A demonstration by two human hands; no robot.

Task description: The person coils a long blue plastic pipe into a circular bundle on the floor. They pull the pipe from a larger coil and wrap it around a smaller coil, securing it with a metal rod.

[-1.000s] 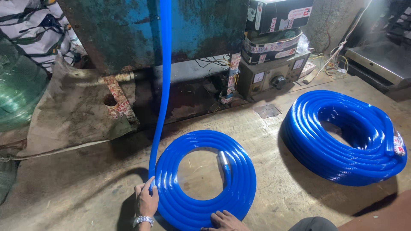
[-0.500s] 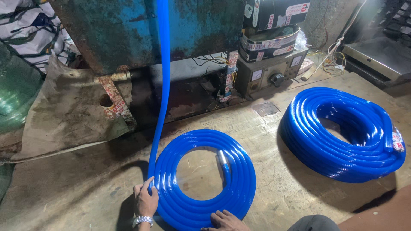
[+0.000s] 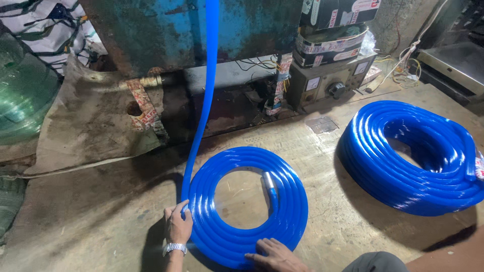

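A flat coil of blue hose [image 3: 247, 236] lies on the wooden floor in front of me, with a metal end fitting [image 3: 269, 182] inside its ring. A length of the same hose [image 3: 206, 90] rises from the coil's left side up to the blue machine. My left hand [image 3: 176, 226], with a wristwatch, grips the hose where it meets the coil's left edge. My right hand [image 3: 275, 254] rests flat on the near rim of the coil, fingers spread.
A second, thicker blue hose coil [image 3: 413, 156] lies to the right. A worn blue machine [image 3: 201, 25] stands behind, with a grey control box [image 3: 330, 83] and stacked cartons [image 3: 333, 30]. Green hose [image 3: 20, 95] and sacking [image 3: 85, 126] sit at left.
The hands and coil stay almost where they were. The view has shifted slightly, and the hose running up to the machine looks the same.
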